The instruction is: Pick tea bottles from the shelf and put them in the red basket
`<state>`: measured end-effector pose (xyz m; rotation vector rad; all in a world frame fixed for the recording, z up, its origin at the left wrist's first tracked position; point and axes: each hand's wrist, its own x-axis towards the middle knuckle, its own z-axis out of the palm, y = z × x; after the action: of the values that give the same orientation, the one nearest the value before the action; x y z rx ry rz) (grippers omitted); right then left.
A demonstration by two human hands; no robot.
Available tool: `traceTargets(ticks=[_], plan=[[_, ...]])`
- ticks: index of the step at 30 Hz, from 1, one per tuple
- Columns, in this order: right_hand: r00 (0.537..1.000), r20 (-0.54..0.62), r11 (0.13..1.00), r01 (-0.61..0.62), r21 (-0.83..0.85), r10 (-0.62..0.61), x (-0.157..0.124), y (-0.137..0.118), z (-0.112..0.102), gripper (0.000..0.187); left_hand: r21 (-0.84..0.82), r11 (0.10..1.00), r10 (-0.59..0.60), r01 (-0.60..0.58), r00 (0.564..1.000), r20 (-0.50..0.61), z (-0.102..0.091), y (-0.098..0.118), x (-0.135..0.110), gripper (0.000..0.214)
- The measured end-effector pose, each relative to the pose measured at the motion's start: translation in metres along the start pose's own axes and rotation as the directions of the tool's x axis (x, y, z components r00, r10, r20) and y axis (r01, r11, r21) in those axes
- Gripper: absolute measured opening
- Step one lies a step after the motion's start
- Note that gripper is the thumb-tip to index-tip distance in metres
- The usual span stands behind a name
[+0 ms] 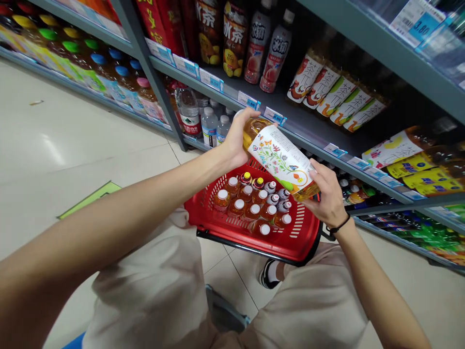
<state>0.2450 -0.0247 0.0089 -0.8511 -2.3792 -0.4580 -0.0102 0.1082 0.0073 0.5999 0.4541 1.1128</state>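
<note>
A large bottle of amber tea point(279, 157) with a white flowered label is tilted between my two hands, above the basket. My left hand point(240, 138) is wrapped round its neck end. Fingers of my right hand point(325, 191) close on its base end; a dark band circles that wrist. Below, a red plastic basket point(301, 242) holds several upright small bottles point(255, 209), most with white caps and amber drink, two with yellow caps. Part of the basket's far side is hidden behind the large bottle and my hands.
A shelf point(221, 80) beyond the basket carries iced-tea bottles point(235, 39) and a row of white-labelled tea bottles point(337, 94). Water bottles point(189, 111) stand lower down. More bottles point(83, 63) line the left shelf. A green floor marking point(89, 198) lies at left. My knees flank the basket.
</note>
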Motion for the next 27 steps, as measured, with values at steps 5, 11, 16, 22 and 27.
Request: traceTargets(ticks=[5, 11, 16, 22, 27], plan=[[0.998, -0.014, 0.997, -0.059, 0.041, 0.06, 0.0, -0.005, 0.006, 0.098, 0.025, 1.0, -0.017, 0.018, 0.999, -0.051, 0.002, 0.002, -0.002, 0.03], [0.978, -0.069, 0.972, -0.187, 0.144, 0.199, 0.001, -0.016, 0.014, 0.1, 0.078, 0.996, 0.051, -0.045, 0.996, -0.074, 0.0, -0.001, -0.002, 0.037], [0.907, -0.1, 0.893, -0.374, 0.252, 0.409, -0.003, -0.023, 0.018, 0.094, 0.072, 0.994, 0.088, -0.084, 0.994, -0.068, 0.001, -0.003, -0.006, 0.033], [0.754, 0.08, 0.605, -0.58, 0.545, 0.652, 0.001, -0.034, 0.022, 0.088, 0.057, 0.996, 0.07, -0.067, 0.996, -0.056, 0.003, -0.006, -0.007, 0.032], [0.665, 0.147, 0.389, -0.585, 0.711, 0.732, 0.011, -0.041, 0.022, 0.073, 0.06, 0.995, 0.078, -0.074, 0.995, -0.064, 0.004, -0.007, -0.005, 0.03]])
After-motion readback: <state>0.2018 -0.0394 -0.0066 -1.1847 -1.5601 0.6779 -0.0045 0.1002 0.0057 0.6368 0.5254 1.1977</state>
